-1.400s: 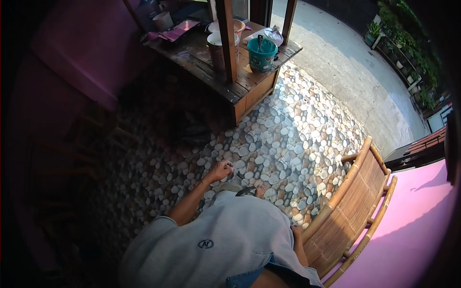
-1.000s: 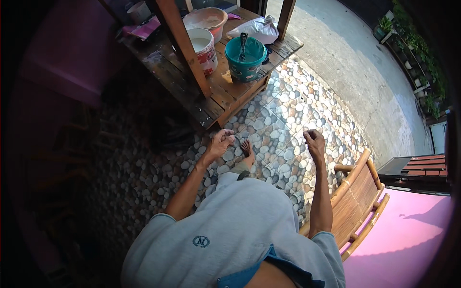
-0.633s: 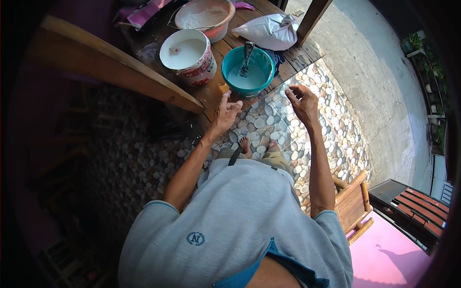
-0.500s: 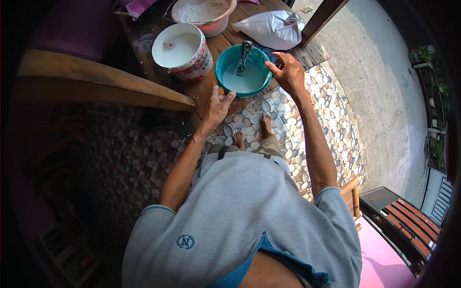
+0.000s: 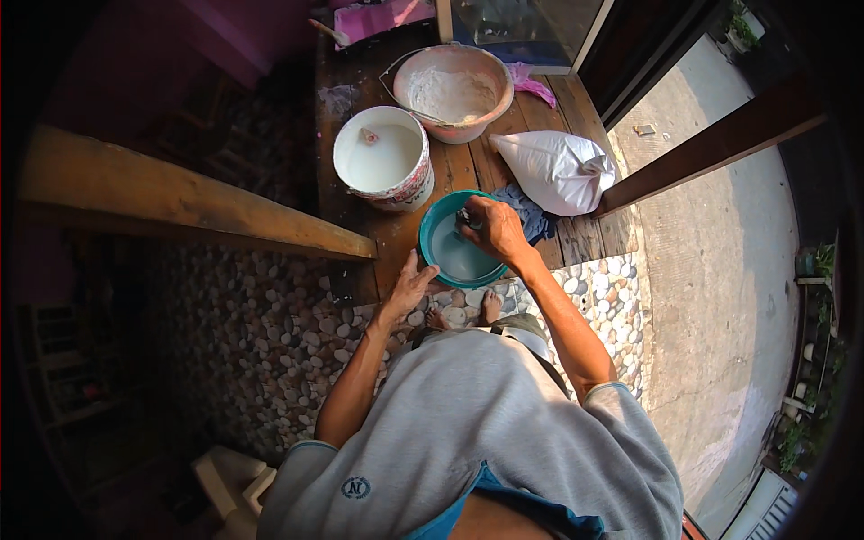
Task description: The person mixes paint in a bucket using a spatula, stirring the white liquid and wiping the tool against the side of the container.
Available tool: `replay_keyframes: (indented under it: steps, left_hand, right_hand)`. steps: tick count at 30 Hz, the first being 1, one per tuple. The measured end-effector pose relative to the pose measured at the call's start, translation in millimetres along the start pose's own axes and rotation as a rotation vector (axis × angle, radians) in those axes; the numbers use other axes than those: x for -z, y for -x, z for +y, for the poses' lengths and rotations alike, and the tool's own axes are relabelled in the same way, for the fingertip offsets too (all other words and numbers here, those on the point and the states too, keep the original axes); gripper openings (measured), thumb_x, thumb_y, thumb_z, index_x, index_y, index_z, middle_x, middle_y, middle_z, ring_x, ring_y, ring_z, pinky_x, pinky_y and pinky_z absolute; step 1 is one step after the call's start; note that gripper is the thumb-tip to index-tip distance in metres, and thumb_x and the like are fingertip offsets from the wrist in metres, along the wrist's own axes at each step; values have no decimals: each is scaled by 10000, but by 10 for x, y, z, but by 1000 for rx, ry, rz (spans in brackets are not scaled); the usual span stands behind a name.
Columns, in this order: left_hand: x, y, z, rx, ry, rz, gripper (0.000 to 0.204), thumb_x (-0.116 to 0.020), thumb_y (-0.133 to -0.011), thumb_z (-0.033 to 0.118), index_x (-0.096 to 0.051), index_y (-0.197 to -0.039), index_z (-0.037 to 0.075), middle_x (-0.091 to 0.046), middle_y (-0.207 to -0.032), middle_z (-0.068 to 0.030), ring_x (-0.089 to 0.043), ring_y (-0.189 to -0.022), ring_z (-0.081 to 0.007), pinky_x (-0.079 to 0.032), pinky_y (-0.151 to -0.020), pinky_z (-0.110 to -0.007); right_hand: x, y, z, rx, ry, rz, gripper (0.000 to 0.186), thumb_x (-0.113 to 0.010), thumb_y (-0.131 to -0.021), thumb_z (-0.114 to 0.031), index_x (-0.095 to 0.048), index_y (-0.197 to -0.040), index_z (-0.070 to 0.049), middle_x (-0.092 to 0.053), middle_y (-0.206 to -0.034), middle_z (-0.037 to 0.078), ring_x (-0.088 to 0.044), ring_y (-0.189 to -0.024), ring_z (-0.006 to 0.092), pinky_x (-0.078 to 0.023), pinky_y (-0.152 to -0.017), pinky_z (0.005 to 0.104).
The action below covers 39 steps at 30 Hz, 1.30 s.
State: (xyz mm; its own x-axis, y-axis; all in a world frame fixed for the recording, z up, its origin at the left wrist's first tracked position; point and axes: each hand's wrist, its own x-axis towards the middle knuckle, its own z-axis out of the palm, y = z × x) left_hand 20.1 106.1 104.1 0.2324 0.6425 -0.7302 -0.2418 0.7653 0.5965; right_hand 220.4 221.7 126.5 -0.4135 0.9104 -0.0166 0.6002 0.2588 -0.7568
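**Two bare hands at a teal bucket of pale liquid**

The right hand (image 5: 493,225), just right of the frame's centre, is closed around a dark handle (image 5: 463,219) above the mouth of the teal bucket (image 5: 431,216); the fingers hide most of the tool. The left hand (image 5: 409,288), lower left of the bucket, is spread, its thumb at the rim and its fingers along the outer wall; how firmly it presses cannot be told. The bucket stands near the centre of the frame, at the near edge of a wooden bench (image 5: 393,238), and contains a pale, milky liquid (image 5: 457,256).

Just to its upper left is a white bucket (image 5: 416,192) with red markings, holding white liquid. Beyond this, at the upper centre, stands a pale orange basin (image 5: 463,134) with a wire handle, its inside coated in whitish material. A dark blue cloth (image 5: 529,212) lies beside the teal bucket, next to a tied white sack (image 5: 558,171) at the upper right. A purple tray (image 5: 382,20) occupies the top edge.

Wooden posts flank the bench at left (image 5: 198,198) and right (image 5: 711,153). Pebble-patterned flooring (image 5: 279,333) extends across the lower left; sunlit concrete (image 5: 702,324) lies at the right.
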Motion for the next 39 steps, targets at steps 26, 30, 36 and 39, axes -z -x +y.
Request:
replay_keyframes:
  steps: [26,30,36,39]
  left_hand:
    - [-154,-570,1001,-393,-9,37,577,-484,-925,25,-243,-1440,124,-523,-1193,-120,-618,-965,-199,-607,-737,-347]
    - [-125,-508,1075,-424,-34,37,695,-497,-884,-13,-180,-1488,123,-480,-1267,-132,-561,-1078,-203,-565,-836,-335]
    - [-51,-682,1064,-577,-223,122,804,-491,-826,-70,-92,-1516,43,-394,-1386,-148,-431,-1244,-207,-436,-1001,-316]
    - [-73,-647,1142,-563,-144,93,817,-493,-820,-74,-75,-1515,21,-376,-1411,-158,-427,-1255,-216,-442,-997,-329]
  right_hand:
    - [436,-808,-104,3,-29,187,205,-709,-783,-155,-636,-866,18,-651,-754,200,-645,-676,378,-509,-609,414]
    - [461,-824,-224,-35,-137,264,228,-707,-803,-184,-637,-869,23,-643,-742,201,-649,-676,364,-505,-606,408]
    - [321,-806,-265,-3,-112,341,197,-700,-808,-161,-636,-826,24,-629,-687,190,-639,-602,336,-488,-561,376]
    - [265,-807,-342,-72,-191,328,193,-703,-810,-157,-638,-780,23,-610,-630,178,-622,-545,302,-470,-528,362]
